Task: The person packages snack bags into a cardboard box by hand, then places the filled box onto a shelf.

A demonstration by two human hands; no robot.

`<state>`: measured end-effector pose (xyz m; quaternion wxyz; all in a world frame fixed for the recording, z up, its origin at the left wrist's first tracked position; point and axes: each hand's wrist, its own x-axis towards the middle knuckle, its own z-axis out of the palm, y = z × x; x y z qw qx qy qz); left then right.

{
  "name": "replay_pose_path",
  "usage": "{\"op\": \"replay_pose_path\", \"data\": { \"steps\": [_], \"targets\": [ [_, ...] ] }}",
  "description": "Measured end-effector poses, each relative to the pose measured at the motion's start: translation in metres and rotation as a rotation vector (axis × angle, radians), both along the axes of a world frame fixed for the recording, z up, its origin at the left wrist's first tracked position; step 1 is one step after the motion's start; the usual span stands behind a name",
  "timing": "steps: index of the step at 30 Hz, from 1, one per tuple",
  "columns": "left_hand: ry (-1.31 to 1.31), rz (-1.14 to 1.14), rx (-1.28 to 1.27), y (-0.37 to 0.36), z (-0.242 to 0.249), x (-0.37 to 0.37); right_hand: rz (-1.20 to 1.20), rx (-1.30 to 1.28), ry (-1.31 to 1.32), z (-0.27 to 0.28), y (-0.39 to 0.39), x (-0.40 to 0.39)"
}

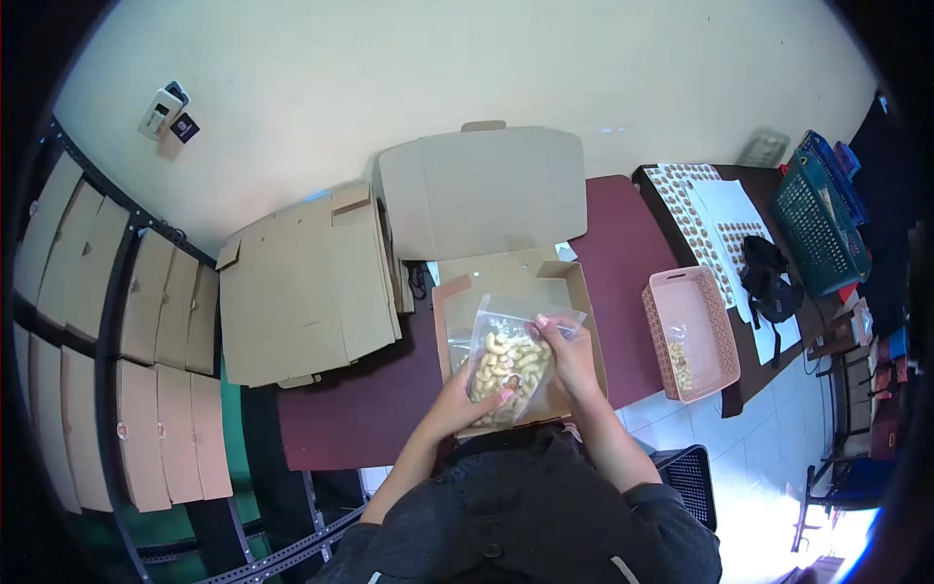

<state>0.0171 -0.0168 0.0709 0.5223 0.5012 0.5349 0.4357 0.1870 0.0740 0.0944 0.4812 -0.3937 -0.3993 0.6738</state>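
We see an evenly lit scene under soft indoor light, with a bright glare on the floor tiles (769, 506) at five o'clock. Fisheye distortion bends the edges, black vignette fills the corners, and the far things at two o'clock blur slightly.

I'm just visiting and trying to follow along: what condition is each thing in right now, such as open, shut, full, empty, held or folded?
Snack bag: clear, filled with pale snacks, held over the box.
Left hand: grip closed on the bag's lower edge.
Right hand: pinching the bag's top.
Cardboard box: open, lid folded back.
Flat cartons: unfolded, stacked.
Pink basket: nearly empty, a few snacks inside.
Green basket: contents unclear.
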Motion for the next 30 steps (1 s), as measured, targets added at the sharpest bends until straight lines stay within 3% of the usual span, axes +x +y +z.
{"op": "replay_pose_path", "data": {
  "steps": [2,5,8,9,10,12,14,16,18,20,22,26,28,29,30],
  "targets": [
    [0.079,0.059,0.107,0.005,-0.018,-0.002,0.005,0.009,0.006,0.005,-0.003,-0.002],
    [-0.309,0.260,0.269,0.015,0.004,-0.002,0.097,0.143,-0.371,0.018,-0.017,-0.008],
    [-0.279,0.338,0.134,0.018,0.004,-0.006,0.122,0.207,-0.292,0.011,-0.022,-0.013],
    [-0.242,0.373,0.130,0.018,0.008,-0.006,0.147,0.092,-0.141,0.018,-0.024,-0.015],
    [-0.232,0.373,0.129,0.018,0.007,-0.008,0.146,0.089,-0.132,0.016,-0.022,-0.016],
    [-0.290,0.392,0.198,0.016,0.004,-0.008,0.179,0.264,-0.405,0.010,-0.019,-0.013],
    [-0.300,0.405,0.213,0.015,0.006,-0.007,0.241,0.229,-0.387,0.010,-0.018,-0.010],
    [-0.346,0.459,0.172,0.013,0.016,-0.014,0.471,0.226,-0.228,0.009,-0.014,-0.007],
    [-0.275,0.438,0.165,0.007,0.016,-0.027,0.562,0.200,-0.206,0.021,-0.016,-0.002],
    [-0.288,0.204,0.191,0.002,0.011,-0.045,0.653,0.176,-0.182,0.026,-0.015,0.002],
    [-0.279,0.143,0.183,0.000,0.013,-0.048,0.765,0.116,-0.148,0.024,-0.016,0.011],
    [-0.310,0.018,0.147,0.000,0.017,-0.045,0.743,0.072,-0.158,0.008,-0.012,0.020],
    [-0.080,0.284,0.258,0.011,0.027,-0.028,0.510,0.126,-0.213,0.015,-0.011,0.019],
    [-0.166,0.426,0.287,0.016,0.024,-0.022,0.511,0.128,-0.217,0.017,-0.010,0.019],
    [-0.170,0.428,0.289,0.016,0.022,-0.021,0.333,0.258,-0.403,0.019,-0.009,0.019]
  ]
}}
